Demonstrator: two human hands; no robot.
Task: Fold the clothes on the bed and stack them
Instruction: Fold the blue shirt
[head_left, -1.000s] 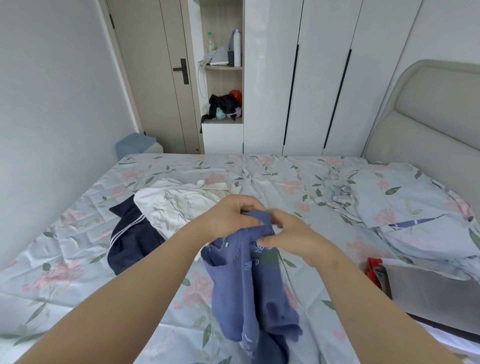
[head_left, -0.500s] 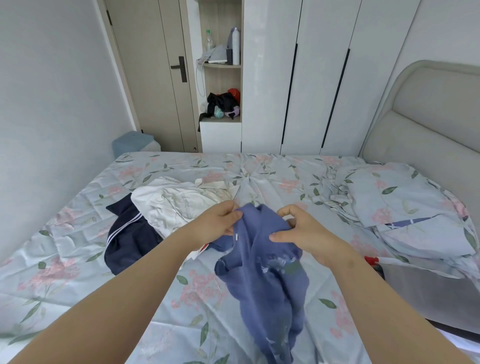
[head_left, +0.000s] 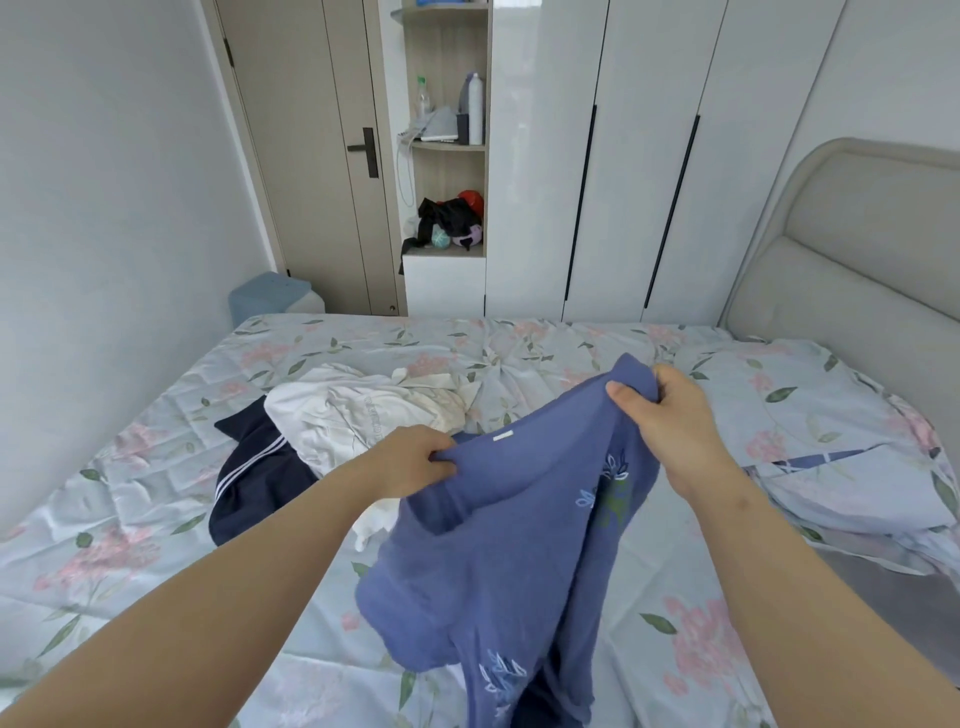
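Note:
A blue garment (head_left: 498, 561) with pale leaf prints hangs above the bed (head_left: 156, 545), spread between both hands. My left hand (head_left: 415, 460) pinches its top edge at the lower left. My right hand (head_left: 662, 415) grips another part of that edge, higher and to the right. A small white label shows on the edge between them. A crumpled white garment (head_left: 353, 410) lies on the sheet behind my left hand, partly over a dark navy garment (head_left: 254, 480) with white stripes.
A floral quilt and pillow (head_left: 831, 441) are bunched at the right by the padded headboard (head_left: 857, 249). White wardrobes (head_left: 623, 156), an open shelf with bottles and a door stand behind the bed. A blue box (head_left: 270, 296) sits on the floor at the far left.
My hands have moved apart, the right one up and to the right, and the blue garment has opened out wider between them. The view has tilted down a little.

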